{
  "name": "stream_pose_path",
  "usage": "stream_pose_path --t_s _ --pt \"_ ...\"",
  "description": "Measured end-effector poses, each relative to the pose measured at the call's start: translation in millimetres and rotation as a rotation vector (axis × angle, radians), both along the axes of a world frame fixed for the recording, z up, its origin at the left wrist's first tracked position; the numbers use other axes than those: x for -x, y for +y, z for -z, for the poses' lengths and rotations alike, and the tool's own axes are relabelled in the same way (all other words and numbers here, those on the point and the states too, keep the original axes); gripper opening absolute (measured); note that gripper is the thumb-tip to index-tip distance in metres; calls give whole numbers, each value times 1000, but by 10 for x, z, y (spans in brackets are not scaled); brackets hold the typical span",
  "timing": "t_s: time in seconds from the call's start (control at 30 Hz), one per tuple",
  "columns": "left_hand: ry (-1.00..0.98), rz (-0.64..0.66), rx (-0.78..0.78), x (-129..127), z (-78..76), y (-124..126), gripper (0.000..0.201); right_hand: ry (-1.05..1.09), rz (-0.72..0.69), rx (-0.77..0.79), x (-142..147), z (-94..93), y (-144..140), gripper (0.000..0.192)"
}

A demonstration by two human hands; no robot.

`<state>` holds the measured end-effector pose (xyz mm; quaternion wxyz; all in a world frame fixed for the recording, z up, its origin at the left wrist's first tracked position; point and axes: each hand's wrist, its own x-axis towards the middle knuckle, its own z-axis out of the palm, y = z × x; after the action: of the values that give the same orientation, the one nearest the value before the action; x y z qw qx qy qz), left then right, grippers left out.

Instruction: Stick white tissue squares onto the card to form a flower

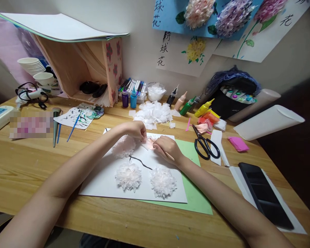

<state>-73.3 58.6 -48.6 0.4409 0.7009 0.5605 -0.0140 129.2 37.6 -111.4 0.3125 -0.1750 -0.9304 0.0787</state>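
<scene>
Tissue piece (146, 145) between the hands (137, 131) (169, 146), over white sheet (99, 177)

Matt, ruffled tissue paper is seen in the round pinkish-white flower heads (128, 176) near six o'clock, backed by a smooth white paper sheet (98, 184). The pale-brown wooden tabletop (36, 162) is marked by visible grain and a soft sheen. Glossy plastic is shown by the small yellow squeeze bottle (201, 111) toward two o'clock. The black-looped metal scissors (201, 138) are smoothly finished.

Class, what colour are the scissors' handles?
The looped scissor handles are black, seen in the head view.
</scene>
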Motion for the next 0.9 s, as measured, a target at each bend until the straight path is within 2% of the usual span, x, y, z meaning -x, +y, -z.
stream_pose_path --t_s 0.43,0.6,0.7,0.9 --pt "40 -43 -133 -68 94 18 20 26 30 23 -11 5 -12 28" --pt "57 -67 -163 -70 114 31 20 126 -39 -44 -12 -31 -50 28" --pt "55 -84 -175 -66 128 32 18 88 -92 -114 2 -28 -54 27" --pt "24 -98 -168 -69 138 33 18 18 -36 -153 28 5 -25 28"
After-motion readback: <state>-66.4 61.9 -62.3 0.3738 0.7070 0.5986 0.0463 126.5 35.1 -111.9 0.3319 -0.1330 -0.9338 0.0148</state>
